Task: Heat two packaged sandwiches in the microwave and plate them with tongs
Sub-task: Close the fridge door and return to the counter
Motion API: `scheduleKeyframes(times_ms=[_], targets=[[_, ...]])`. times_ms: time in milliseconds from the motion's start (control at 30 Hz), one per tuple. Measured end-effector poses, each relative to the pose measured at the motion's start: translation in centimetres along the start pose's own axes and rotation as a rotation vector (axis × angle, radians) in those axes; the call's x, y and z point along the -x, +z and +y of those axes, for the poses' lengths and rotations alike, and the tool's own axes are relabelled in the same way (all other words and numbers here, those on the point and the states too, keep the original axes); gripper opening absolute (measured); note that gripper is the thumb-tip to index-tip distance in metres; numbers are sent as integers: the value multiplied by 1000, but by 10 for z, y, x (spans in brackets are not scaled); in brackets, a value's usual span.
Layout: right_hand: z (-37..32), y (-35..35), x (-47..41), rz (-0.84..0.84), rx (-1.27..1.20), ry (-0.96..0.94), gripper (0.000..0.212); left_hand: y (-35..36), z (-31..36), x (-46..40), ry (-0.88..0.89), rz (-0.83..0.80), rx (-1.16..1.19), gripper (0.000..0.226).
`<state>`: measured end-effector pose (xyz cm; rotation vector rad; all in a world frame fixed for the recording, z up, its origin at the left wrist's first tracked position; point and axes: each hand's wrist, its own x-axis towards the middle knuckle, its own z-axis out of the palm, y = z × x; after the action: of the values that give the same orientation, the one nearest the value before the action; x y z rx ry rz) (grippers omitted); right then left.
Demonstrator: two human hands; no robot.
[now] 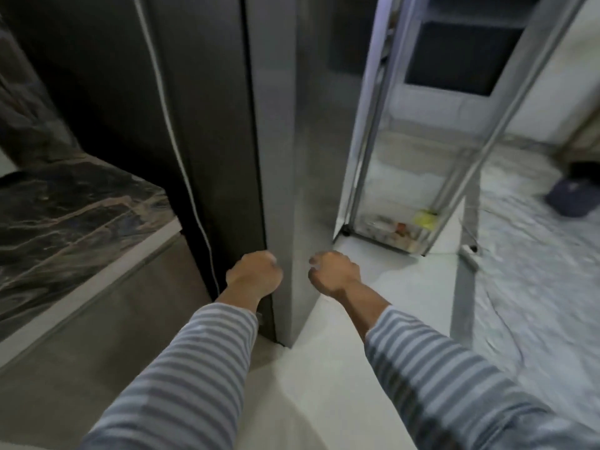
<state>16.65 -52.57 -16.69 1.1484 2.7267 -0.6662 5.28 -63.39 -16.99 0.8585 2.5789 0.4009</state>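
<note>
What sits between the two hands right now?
In the head view, the closed grey metal fridge door's front corner stands between the left hand and the right hand; both hands look empty.

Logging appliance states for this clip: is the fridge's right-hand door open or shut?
Open. The right-hand door stands swung outward, showing its inner shelf holding small items low down.

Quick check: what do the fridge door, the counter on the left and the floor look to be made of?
Fridge door: likely brushed steel or a steel-look coating, with a grey, soft sheen. Counter: dark polished stone, perhaps marble or a printed look-alike, with pale veins and gloss. Floor: pale mottled stone or tile; blur leaves it open.
</note>
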Motion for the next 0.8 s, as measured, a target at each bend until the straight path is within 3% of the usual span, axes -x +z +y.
scheduleKeyframes(times_ms=[433, 800], targets=[[323, -147, -41, 182, -139, 368, 35, 123, 347, -71, 333, -109, -44, 29], [478, -235, -119, 291, -181, 430, 39, 167, 540, -154, 456, -109, -63, 26]])
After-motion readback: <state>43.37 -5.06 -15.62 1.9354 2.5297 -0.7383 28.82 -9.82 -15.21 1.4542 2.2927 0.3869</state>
